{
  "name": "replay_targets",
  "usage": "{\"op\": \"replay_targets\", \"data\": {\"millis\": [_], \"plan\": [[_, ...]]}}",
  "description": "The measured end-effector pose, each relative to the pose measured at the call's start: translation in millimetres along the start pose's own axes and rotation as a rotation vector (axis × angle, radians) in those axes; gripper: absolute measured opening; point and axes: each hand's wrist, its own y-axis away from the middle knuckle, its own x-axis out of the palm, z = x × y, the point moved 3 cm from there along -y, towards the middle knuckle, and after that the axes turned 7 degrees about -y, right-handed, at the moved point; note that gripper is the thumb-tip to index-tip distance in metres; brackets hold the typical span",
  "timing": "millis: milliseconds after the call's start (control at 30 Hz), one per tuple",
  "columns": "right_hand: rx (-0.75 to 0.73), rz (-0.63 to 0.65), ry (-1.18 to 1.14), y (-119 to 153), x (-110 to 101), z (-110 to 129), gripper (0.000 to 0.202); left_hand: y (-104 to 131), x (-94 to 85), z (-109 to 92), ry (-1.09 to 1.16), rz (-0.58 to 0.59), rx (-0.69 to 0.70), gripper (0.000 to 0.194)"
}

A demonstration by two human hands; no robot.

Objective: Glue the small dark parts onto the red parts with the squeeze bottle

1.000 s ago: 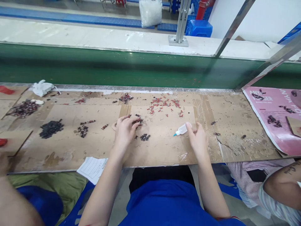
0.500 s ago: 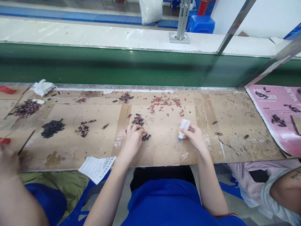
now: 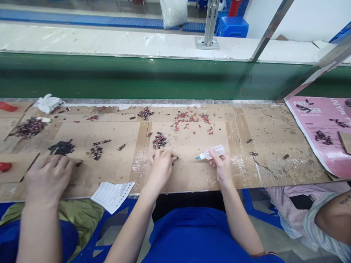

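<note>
My right hand (image 3: 221,164) holds a small translucent bottle (image 3: 217,151) on its side, its blue tip pointing left above the cardboard. My left hand (image 3: 161,164) is low over the cardboard, fingers pinched together at a small dark piece (image 3: 175,159) that they mostly hide. Just beyond this hand lies a pile of dark and red pieces (image 3: 159,140). Farther back, red pieces (image 3: 181,116) are scattered over the cardboard, with another dark-red cluster (image 3: 145,113) to their left.
A co-worker's hand (image 3: 49,175) is beside a black heap (image 3: 63,147) at the left. A paper slip (image 3: 113,195) overhangs the front edge. Pink printed paper (image 3: 312,124) lies right, and a green belt (image 3: 123,76) runs behind the cardboard (image 3: 192,175).
The bottle has tilted from nearly upright to sideways, tip leftward. My left hand has moved slightly right, covering the dark pieces there. The co-worker's hand has moved right to the black heap.
</note>
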Motion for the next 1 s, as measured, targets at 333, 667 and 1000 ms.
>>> {"op": "replay_targets", "data": {"millis": [333,667,1000], "plan": [[-0.093,-0.108,0.056,10,10,-13,0.030,12,13.3,-22,0.005,-0.065,0.013,0.011],[-0.131,-0.063,0.109,9,22,-17,0.028,10,16.5,-16,0.123,-0.054,-0.015,0.017],[-0.133,-0.035,0.067,9,22,-22,0.027,6,9.9,-20,0.126,0.051,-0.111,0.011]]}}
